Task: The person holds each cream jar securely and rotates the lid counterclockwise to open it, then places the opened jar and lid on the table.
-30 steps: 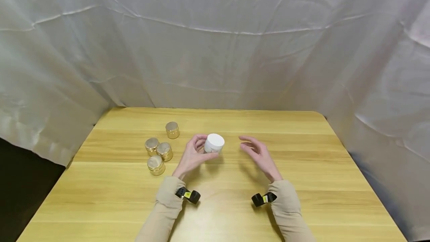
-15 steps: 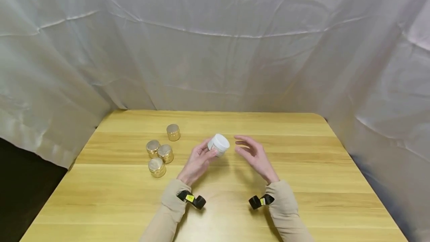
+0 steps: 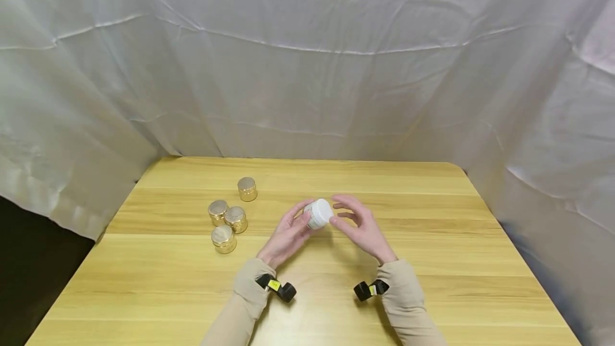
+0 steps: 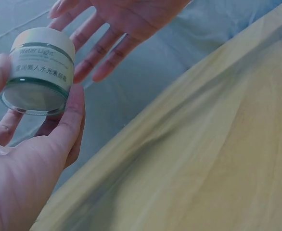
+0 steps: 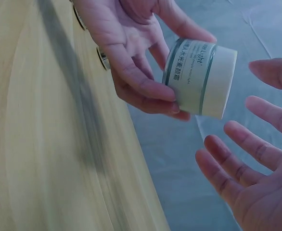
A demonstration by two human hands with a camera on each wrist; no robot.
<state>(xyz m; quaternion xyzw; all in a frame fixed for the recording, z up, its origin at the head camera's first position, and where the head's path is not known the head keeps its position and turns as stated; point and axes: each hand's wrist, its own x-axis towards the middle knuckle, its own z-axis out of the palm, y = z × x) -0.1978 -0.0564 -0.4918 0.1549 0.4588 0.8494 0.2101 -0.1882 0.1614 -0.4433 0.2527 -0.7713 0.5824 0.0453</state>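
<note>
A glass jar with a white lid and a printed label (image 3: 318, 214) is held above the table by my left hand (image 3: 286, 237), thumb on one side and fingers on the other. The jar (image 4: 41, 72) is tilted, its lid facing my right hand. In the right wrist view the left hand (image 5: 131, 57) grips the jar's glass body (image 5: 189, 72), leaving the white lid (image 5: 219, 83) uncovered. My right hand (image 3: 362, 228) is beside the lid with fingers spread; the right wrist view shows a gap between the right hand (image 5: 261, 178) and the lid.
Several gold-lidded jars stand on the left of the wooden table (image 3: 144, 282): one farther back (image 3: 247, 189), the others, such as the nearest (image 3: 223, 239), grouped close together. A grey curtain (image 3: 307, 95) hangs behind the table.
My left hand has moved right with the white-lidded jar and tipped its lid toward my right hand. My right hand has shifted slightly left, closer to the jar.
</note>
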